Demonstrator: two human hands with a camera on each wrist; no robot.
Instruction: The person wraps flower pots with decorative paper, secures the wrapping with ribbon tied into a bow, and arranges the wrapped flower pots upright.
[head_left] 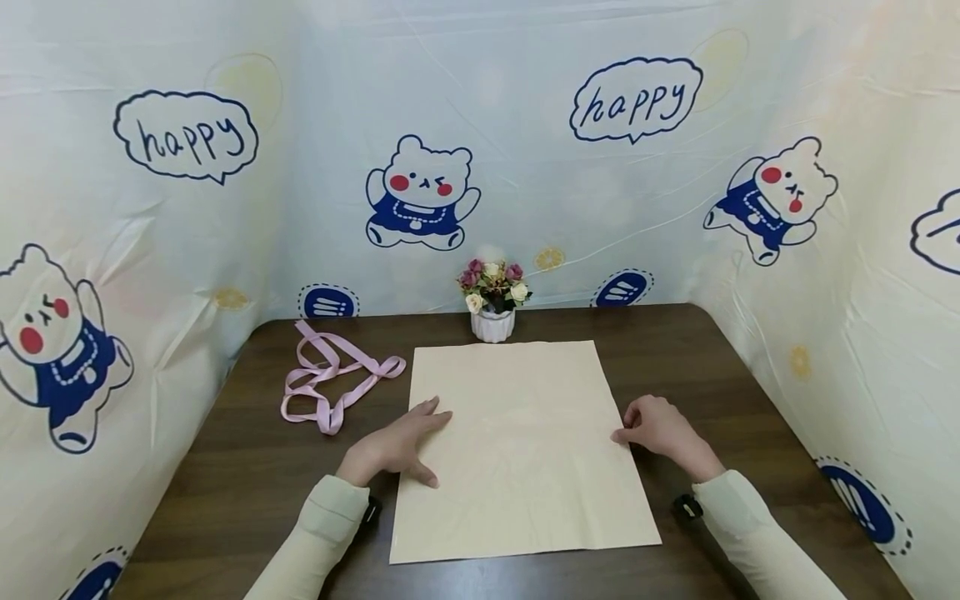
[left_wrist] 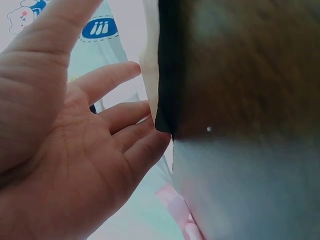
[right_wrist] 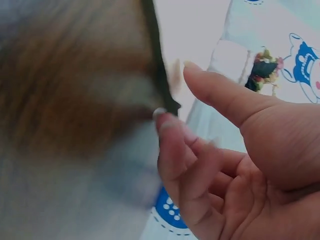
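A large cream sheet of paper (head_left: 517, 450) lies flat on the dark wooden table (head_left: 232, 492). My left hand (head_left: 397, 446) rests at its left edge, thumb and fingers spread over the margin. In the left wrist view the fingers of the left hand (left_wrist: 85, 135) look fairly straight, their tips at the paper's edge (left_wrist: 150, 75). My right hand (head_left: 660, 429) pinches the right edge, thumb above the sheet and fingers curled beside it. In the right wrist view the right hand (right_wrist: 225, 145) has blurred fingers; exact contact with the paper (right_wrist: 187, 30) is hard to make out.
A pink ribbon (head_left: 330, 417) lies in loose loops left of the paper. Behind the sheet stands a small white pot (head_left: 492, 327) of artificial-looking flowers (head_left: 495, 283). A printed curtain (head_left: 525, 200) with bears surrounds the table's back and sides.
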